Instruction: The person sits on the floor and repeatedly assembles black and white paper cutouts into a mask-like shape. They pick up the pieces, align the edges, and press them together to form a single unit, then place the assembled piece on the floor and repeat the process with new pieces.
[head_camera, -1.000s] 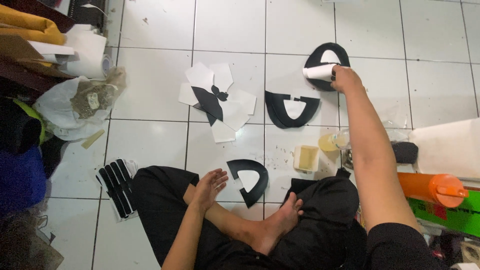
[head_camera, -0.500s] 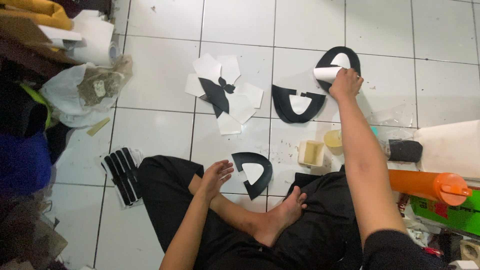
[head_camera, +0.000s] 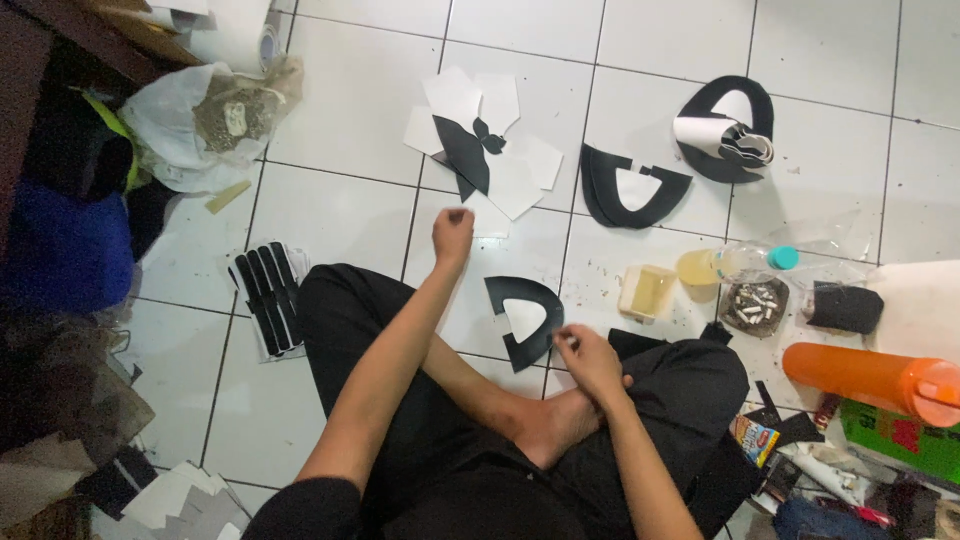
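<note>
I sit cross-legged on a white tiled floor. My left hand is stretched forward with curled fingers and nothing visible in it, at the near edge of a pile of white and black cut pieces. My right hand rests by my bare foot, and its fingertips pinch the right edge of a black curved piece with a white insert. A second black curved piece lies further out. A third has a rolled white sheet lying on it.
Black strips on white backing lie left of my knee. To the right stand a small yellow container, a plastic bottle, an ashtray and an orange cylinder. A plastic bag and clutter fill the left side.
My right hand has come back from the far black piece, leaving the white roll there, to the near black piece. My left hand has left my knee and reached forward to the pile.
</note>
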